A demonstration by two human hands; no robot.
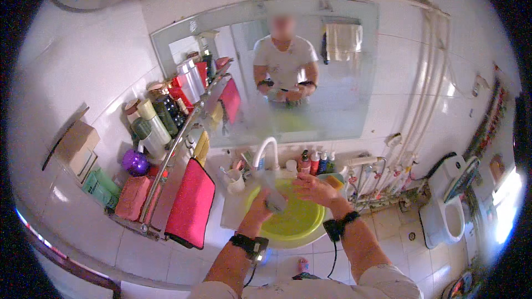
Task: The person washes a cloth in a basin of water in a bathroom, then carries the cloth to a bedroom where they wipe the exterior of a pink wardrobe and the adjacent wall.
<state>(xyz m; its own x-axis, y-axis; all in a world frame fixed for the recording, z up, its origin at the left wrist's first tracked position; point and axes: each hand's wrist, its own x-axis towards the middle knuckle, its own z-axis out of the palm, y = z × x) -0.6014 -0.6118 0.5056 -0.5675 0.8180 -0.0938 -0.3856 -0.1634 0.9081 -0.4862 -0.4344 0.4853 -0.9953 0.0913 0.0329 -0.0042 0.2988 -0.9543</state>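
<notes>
My left hand [258,211] is closed around a grey, partly translucent object [275,204] above a yellow-green plastic basin [291,236]. Blur hides what kind of object it is. My right hand [316,187] hovers over the basin's right side with its fingers apart, and I see nothing in it. The basin sits in a white washbasin [309,241]. Behind it rises a white gooseneck faucet [271,146], its spout towards the grey object. Just beyond my right hand lies a yellow sponge [334,182].
Left of the basin stands a white cup [235,182]. Pump bottles [314,162] line the back. A metal-railed shelf [170,151] holds several bottles, with a pink cloth [191,203] hanging beside it. A mirror [345,99] covers the wall; a toilet [447,216] stands right.
</notes>
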